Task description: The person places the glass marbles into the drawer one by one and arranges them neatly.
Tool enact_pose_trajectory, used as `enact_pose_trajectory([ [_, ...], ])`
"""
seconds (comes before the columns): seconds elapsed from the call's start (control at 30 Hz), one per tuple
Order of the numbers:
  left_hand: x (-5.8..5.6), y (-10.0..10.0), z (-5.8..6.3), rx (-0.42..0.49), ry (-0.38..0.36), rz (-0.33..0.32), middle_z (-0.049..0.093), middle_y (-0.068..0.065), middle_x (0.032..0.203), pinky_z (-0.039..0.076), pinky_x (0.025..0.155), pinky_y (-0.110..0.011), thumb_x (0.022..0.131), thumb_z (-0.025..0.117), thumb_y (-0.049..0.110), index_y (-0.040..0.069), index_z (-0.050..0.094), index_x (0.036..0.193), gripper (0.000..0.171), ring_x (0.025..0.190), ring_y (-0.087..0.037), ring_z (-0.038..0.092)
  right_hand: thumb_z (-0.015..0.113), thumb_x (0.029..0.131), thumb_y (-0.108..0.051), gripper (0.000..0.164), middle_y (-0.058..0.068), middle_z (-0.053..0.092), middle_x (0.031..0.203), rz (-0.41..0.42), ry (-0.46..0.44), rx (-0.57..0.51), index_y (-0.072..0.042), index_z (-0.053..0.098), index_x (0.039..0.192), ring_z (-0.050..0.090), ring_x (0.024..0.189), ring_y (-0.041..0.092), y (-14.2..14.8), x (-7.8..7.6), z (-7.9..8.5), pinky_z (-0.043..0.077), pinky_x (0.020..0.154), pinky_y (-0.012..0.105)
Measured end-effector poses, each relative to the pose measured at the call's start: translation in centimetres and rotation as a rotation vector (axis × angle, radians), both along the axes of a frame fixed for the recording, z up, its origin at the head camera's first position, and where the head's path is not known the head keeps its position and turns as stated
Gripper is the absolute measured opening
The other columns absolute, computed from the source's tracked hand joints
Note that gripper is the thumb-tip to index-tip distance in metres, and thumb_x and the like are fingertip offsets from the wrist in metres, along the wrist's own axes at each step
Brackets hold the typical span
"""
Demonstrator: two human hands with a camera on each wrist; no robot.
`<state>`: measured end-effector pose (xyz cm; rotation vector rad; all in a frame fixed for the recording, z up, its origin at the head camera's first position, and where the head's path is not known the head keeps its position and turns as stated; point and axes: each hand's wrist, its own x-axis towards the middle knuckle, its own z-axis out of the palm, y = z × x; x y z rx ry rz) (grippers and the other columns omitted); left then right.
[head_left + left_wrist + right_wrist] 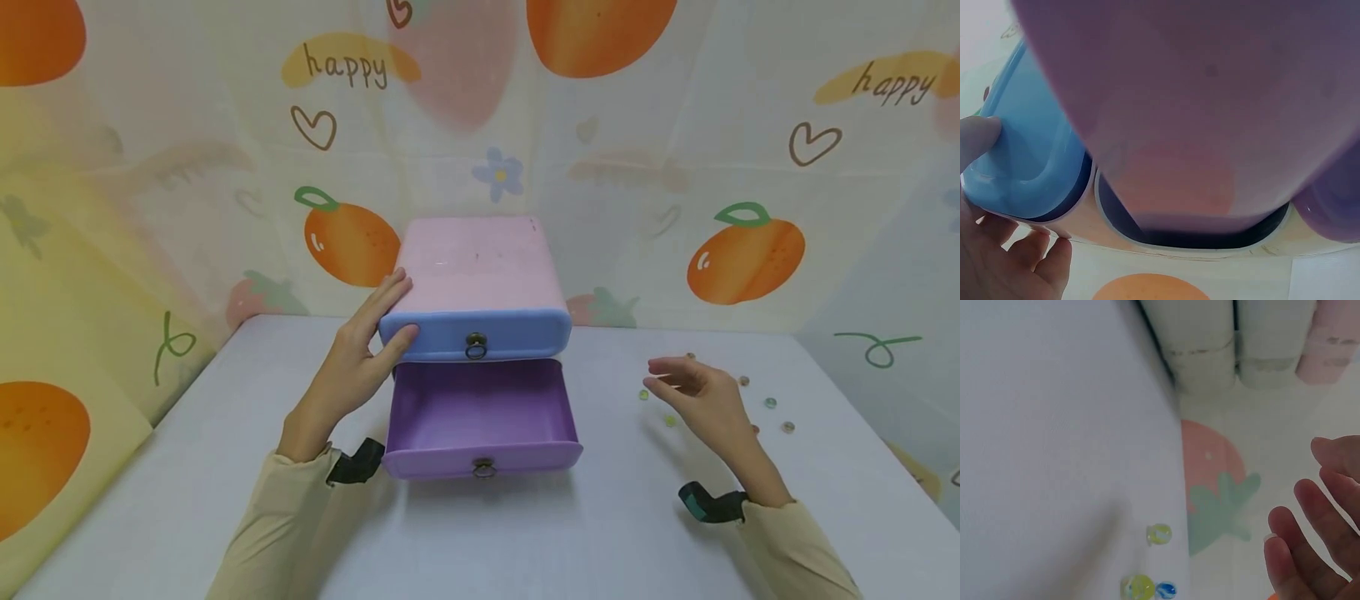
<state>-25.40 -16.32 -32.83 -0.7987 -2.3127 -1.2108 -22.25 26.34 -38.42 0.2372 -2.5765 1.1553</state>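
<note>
A small drawer cabinet with a pink top stands on the table. Its blue top drawer is closed; below it a purple drawer is pulled out, with nothing inside that shows. My left hand holds the cabinet's left front corner, thumb on the blue front and fingers along the side. Off to the right, my right hand hovers above the table with loosely bent fingers and nothing between them. Around it lie several glass marbles; a yellow-green marble shows in the right wrist view.
White cloth covers the table. Behind it hangs a printed curtain with oranges and hearts, close to the cabinet's back. Another purple drawer front appears beside the pulled-out drawer in the left wrist view.
</note>
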Motion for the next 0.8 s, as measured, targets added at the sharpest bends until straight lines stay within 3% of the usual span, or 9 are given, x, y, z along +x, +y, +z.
enact_pose_trajectory([
  [0.13, 0.0, 0.0, 0.0, 0.001, -0.002, 0.004, 0.031, -0.005, 0.163, 0.029, 0.12, -0.043, 0.097, 0.062, 0.008, 0.011, 0.04, 0.152, 0.059, 0.154, -0.019, 0.02, 0.07, 0.093, -0.022, 0.032, 0.021, 0.072, 0.112, -0.003, -0.055, 0.048, -0.001, 0.069, 0.118, 0.06, 0.082, -0.014, 0.7, -0.3, -0.4, 0.052, 0.071, 0.008],
  [0.33, -0.1, 0.0, 0.0, 0.003, -0.011, 0.01, 0.031, -0.004, 0.163, 0.03, 0.12, -0.045, 0.097, 0.062, 0.009, 0.012, 0.041, 0.152, 0.059, 0.154, -0.019, 0.02, 0.069, 0.094, -0.027, 0.035, 0.018, 0.073, 0.111, 0.028, -0.171, 0.134, -0.001, 0.07, 0.117, 0.072, 0.091, 0.022, 1.7, -0.6, -0.5, 0.052, 0.071, 0.016],
  [0.4, -0.1, 0.0, 0.0, 0.004, -0.015, 0.011, 0.031, -0.004, 0.163, 0.029, 0.12, -0.045, 0.097, 0.062, 0.009, 0.012, 0.041, 0.152, 0.059, 0.154, -0.019, 0.02, 0.071, 0.093, -0.025, 0.033, 0.018, 0.073, 0.11, 0.043, -0.198, 0.155, -0.001, 0.07, 0.115, 0.071, 0.093, 0.029, 1.9, -0.6, -0.6, 0.052, 0.071, 0.017],
  [0.67, -0.1, 0.0, 0.0, 0.01, -0.021, 0.009, 0.031, -0.003, 0.163, 0.03, 0.12, -0.045, 0.097, 0.062, 0.009, 0.012, 0.041, 0.152, 0.058, 0.154, -0.018, 0.02, 0.071, 0.092, -0.022, 0.031, 0.02, 0.072, 0.111, 0.048, -0.238, 0.221, 0.0, 0.07, 0.115, 0.07, 0.097, 0.035, 2.5, -0.7, -0.6, 0.059, 0.08, 0.041],
  [0.8, -0.1, 0.0, 0.0, 0.007, -0.022, 0.012, 0.031, -0.003, 0.163, 0.03, 0.12, -0.046, 0.097, 0.062, 0.009, 0.012, 0.041, 0.152, 0.058, 0.154, -0.018, 0.02, 0.072, 0.091, -0.022, 0.03, 0.019, 0.072, 0.111, 0.06, -0.244, 0.23, -0.001, 0.071, 0.113, 0.07, 0.096, 0.033, 2.9, -0.8, -0.8, 0.058, 0.079, 0.038],
])
